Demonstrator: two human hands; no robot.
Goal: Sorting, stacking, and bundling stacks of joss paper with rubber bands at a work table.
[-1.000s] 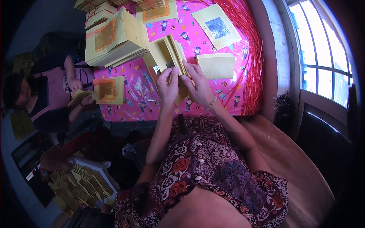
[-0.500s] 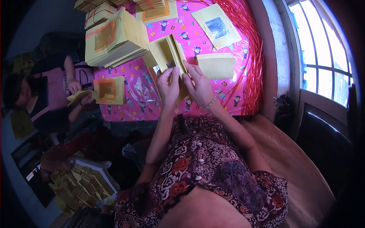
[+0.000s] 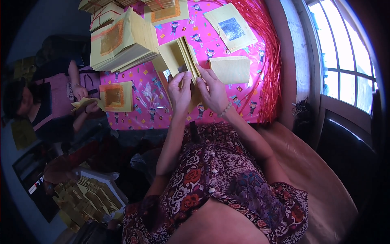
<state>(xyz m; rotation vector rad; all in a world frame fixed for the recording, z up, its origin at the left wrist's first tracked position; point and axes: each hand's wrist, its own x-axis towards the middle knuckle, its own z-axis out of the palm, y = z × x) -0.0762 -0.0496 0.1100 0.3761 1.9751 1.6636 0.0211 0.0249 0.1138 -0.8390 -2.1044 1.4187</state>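
Between my two hands, above the near part of the table, is a bundle of yellow paper sheets (image 3: 174,55), its leaves folded and partly fanned apart. My left hand (image 3: 180,90) pinches the left leaves, thumb on top. Against the right-hand edge of the bundle, my right hand (image 3: 213,91) grips with thumb and fingers; a beaded bracelet circles that wrist. A silver patch shows on the sheet under my left fingers. Just right of my right hand lies a folded plain yellow sheet (image 3: 230,70). Farther back rests a yellow sheet with a silver square (image 3: 230,29).
A tall stack of gold-patched paper (image 3: 124,40) stands left on the pink patterned tablecloth (image 3: 142,101), tied bundles behind it. Red plastic strands (image 3: 270,73) hang along the right edge. At left, a co-worker (image 3: 48,93) handles paper beside an orange-bordered sheet (image 3: 118,96). A box of folded papers (image 3: 91,195) sits lower left.
My right fingers have shifted slightly along the bundle's right edge. The co-worker's paper has tilted a little. Otherwise the scene looks the same.
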